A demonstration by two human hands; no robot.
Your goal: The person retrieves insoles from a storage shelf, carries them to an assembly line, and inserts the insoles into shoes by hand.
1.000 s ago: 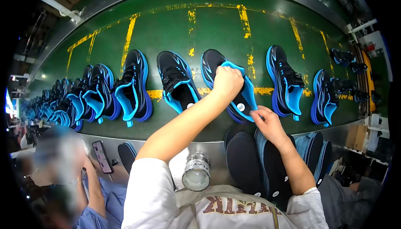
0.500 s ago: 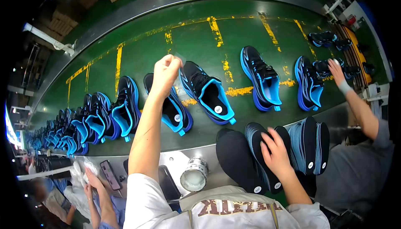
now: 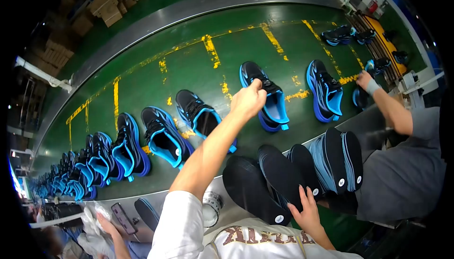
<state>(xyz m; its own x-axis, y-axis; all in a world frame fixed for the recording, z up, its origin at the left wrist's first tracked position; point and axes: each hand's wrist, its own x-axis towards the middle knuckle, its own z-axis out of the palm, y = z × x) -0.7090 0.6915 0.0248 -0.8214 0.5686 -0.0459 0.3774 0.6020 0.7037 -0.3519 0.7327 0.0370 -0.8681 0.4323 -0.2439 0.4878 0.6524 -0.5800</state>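
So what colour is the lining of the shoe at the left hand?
Bright blue lining, seen in the head view.

The left hand [image 3: 248, 100] has moved rightward, away from one shoe to another shoe [image 3: 274, 110].

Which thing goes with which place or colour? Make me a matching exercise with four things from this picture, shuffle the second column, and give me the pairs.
Things
1. Left hand
2. Right hand
3. Phone
4. Work surface

Places and colours
A. At the dark insoles
B. Green with worn yellow markings
C. At the lacing of a black-and-blue shoe
D. Towards the lower left of the picture

Right pairs: 1-C, 2-A, 3-D, 4-B
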